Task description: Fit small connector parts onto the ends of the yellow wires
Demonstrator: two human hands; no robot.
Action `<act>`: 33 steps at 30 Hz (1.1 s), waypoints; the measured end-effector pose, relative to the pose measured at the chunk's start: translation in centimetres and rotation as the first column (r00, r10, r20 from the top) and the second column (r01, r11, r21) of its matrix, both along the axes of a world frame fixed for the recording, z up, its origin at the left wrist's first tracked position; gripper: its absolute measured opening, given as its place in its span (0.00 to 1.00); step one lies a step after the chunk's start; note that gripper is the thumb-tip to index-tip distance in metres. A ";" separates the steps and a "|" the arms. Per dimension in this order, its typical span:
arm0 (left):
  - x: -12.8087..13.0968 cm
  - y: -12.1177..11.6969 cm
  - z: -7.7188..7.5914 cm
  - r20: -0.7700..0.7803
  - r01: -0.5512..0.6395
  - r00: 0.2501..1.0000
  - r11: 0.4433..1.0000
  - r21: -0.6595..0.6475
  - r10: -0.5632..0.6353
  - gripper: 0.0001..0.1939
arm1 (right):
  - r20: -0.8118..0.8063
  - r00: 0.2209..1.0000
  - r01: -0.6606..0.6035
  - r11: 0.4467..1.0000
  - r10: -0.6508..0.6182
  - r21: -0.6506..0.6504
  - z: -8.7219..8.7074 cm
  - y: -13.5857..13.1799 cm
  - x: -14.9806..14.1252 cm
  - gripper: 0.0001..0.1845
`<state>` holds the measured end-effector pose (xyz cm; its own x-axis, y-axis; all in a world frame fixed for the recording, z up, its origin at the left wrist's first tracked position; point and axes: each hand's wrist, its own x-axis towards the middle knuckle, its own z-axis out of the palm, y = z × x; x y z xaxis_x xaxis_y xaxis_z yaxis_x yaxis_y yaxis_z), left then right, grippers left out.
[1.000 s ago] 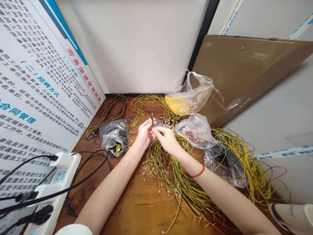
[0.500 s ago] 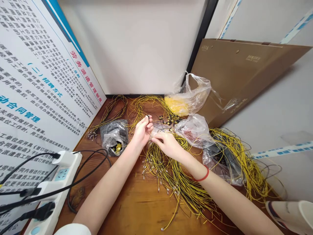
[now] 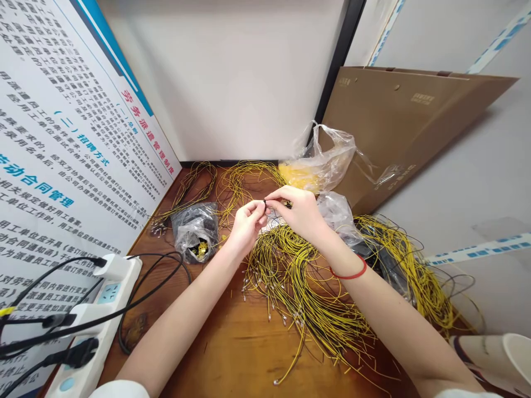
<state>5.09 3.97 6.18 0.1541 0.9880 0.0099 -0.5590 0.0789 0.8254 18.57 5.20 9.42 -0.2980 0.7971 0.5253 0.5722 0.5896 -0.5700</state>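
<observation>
Grip of left hand [image 3: 246, 224] pinches small black part [image 3: 264, 203] near far end of wire bundle [image 3: 309, 276]; right hand [image 3: 302, 213] has fingertips at it, hold unclear. Being tiny, it could slip and vanish among tangled wires.

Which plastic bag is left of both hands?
The dark translucent bag, mouth facing the camera with yellow pieces visible inside; the other bags all lie right of the left hand.
</observation>
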 end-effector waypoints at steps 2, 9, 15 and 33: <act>0.1 0.1 0.0 -0.009 -0.006 1.000 1.000 -0.009 0.005 0.18 | 0.003 1.000 0.016 1.000 -0.016 -0.019 -0.1 0.0 0.1 0.05; 0.4 0.2 -0.5 0.008 -0.020 1.000 1.000 -0.008 0.021 0.18 | 0.089 0.995 0.038 0.996 -0.046 0.083 -0.8 -0.1 -0.2 0.07; 0.4 0.0 -0.4 -0.023 -0.038 0.999 0.999 -0.030 0.037 0.20 | 0.122 0.992 0.012 0.982 -0.035 0.187 -1.7 0.2 -0.2 0.08; 0.5 -0.6 -0.6 -0.019 0.008 1.000 1.000 0.009 -0.008 0.19 | 0.035 0.998 -0.049 0.988 0.044 0.147 -1.3 -0.5 1.1 0.05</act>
<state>5.57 3.41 5.59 0.1622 0.9866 0.0161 -0.5427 0.0755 0.8365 19.72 4.73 8.12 -0.3510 0.6965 0.6258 0.5587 0.6921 -0.4569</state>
